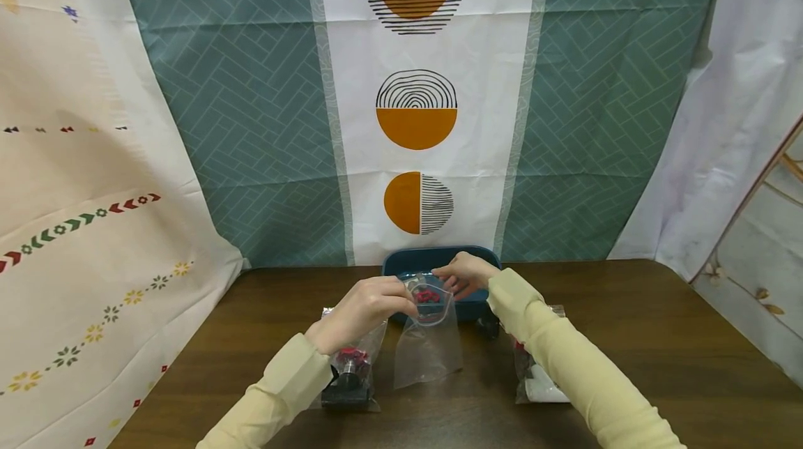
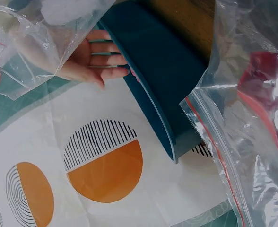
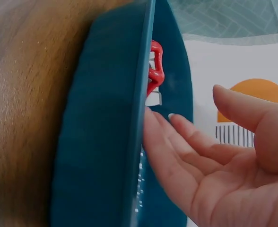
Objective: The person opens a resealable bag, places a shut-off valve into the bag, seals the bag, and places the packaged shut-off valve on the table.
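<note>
My left hand (image 1: 373, 304) pinches the rim of a clear plastic zip bag (image 1: 429, 358), whose mouth gapes in a rounded loop. That bag hangs in front of a dark blue bin (image 1: 395, 264) at the back of the table and looks empty. My right hand (image 1: 465, 272) reaches over the bin; in the right wrist view its fingers (image 3: 169, 156) dip past the rim, thumb spread, with nothing visibly gripped. A red looped piece (image 3: 156, 68) lies inside the bin, just beyond those fingertips. The fingertips' lowest part is hidden by the bin wall.
Left of the hanging bag lies a filled clear bag (image 1: 348, 379) with red and black parts. Another filled bag (image 1: 542, 383), holding a white piece, lies under the right forearm. A small dark object (image 1: 488, 325) sits by the bin's front. A patterned cloth (image 1: 414, 156) hangs behind the table.
</note>
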Tool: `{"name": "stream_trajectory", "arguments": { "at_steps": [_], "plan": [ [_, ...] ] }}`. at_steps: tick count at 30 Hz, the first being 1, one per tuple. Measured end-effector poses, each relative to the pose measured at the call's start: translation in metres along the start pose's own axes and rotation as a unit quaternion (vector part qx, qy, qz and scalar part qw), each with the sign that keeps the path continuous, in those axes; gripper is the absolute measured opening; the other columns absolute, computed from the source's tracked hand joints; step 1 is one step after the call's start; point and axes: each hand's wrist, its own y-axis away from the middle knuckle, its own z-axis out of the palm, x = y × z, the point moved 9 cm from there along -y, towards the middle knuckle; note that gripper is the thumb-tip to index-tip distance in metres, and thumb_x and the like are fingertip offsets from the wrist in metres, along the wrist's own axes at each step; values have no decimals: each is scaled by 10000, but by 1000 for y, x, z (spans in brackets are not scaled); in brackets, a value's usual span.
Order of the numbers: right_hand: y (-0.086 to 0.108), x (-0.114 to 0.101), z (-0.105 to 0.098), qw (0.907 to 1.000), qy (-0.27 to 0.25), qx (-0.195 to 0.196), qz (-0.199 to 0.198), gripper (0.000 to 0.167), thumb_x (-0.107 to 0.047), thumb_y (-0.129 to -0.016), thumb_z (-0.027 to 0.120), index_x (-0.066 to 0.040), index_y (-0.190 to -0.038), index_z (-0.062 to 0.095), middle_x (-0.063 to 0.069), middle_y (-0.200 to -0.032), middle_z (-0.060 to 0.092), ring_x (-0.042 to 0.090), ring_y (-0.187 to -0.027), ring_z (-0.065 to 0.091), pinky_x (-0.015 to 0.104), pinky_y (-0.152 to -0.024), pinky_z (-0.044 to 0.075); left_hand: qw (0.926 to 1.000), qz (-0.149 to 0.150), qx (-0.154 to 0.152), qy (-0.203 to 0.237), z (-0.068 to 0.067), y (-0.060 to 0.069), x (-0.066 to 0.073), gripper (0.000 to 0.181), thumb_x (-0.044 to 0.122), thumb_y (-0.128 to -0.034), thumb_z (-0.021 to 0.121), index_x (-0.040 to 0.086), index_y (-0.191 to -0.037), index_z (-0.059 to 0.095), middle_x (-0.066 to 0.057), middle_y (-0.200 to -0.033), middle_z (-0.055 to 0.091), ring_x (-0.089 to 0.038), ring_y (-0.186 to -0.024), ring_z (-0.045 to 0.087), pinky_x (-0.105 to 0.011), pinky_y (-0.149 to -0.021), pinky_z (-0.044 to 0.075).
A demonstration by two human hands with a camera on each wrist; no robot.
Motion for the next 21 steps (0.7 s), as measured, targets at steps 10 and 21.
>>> {"name": "stream_trajectory", "arguments": {
  "at_steps": [10,21],
  "plan": [
    [-16,16,11,9972,-387,-100,632,581,-321,-917,535,175,-1197,419,283,-976,559,356,-903,580,397,-727,493,10000,43,-31,-28,-2,7,0,157,-6,-796,673,114,-897,689,62,-906,585,-36,-828,498,-150,-751,418],
    [-26,20,25,9977,-400,143,520,503,-224,-817,686,127,-1121,494,128,-913,523,225,-750,528,312,-664,500,9999,125,9,44,-4,9,4,153,0,-776,693,93,-897,706,53,-912,605,-56,-814,510,-153,-745,424]
  ]
}}
